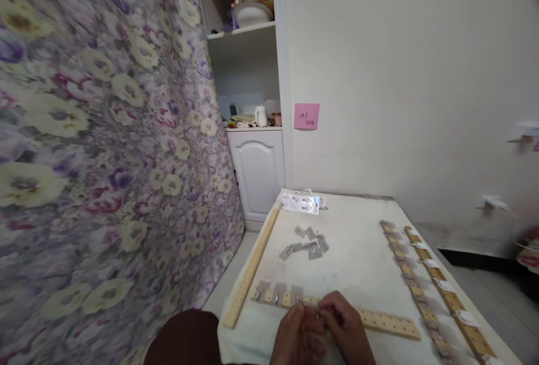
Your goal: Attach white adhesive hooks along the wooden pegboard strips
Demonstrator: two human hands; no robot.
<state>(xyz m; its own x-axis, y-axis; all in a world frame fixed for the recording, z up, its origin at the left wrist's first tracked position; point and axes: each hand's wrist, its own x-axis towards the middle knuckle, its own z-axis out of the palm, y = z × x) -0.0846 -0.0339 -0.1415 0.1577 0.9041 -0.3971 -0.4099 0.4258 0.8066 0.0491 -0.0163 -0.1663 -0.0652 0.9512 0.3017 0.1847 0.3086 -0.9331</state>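
My left hand (297, 332) and my right hand (344, 323) meet over the near edge of the table, fingers closed in a pinch. Between the fingertips is something small, partly metallic, mostly hidden by the fingers. Just behind them lies a wooden strip with holes (391, 323), running left to right. Toward its left end sit clear square pads with metal hooks, such as this hook (277, 296). Farther back is a loose group of clear square hook pads (314, 249).
A bare wooden strip with holes (251, 269) lies along the table's left edge. On the right are a strip with clear pads (415, 289) and a strip with white hooks (452, 303). Clear packaging (298, 203) lies at the back. A floral curtain (105, 157) hangs at left.
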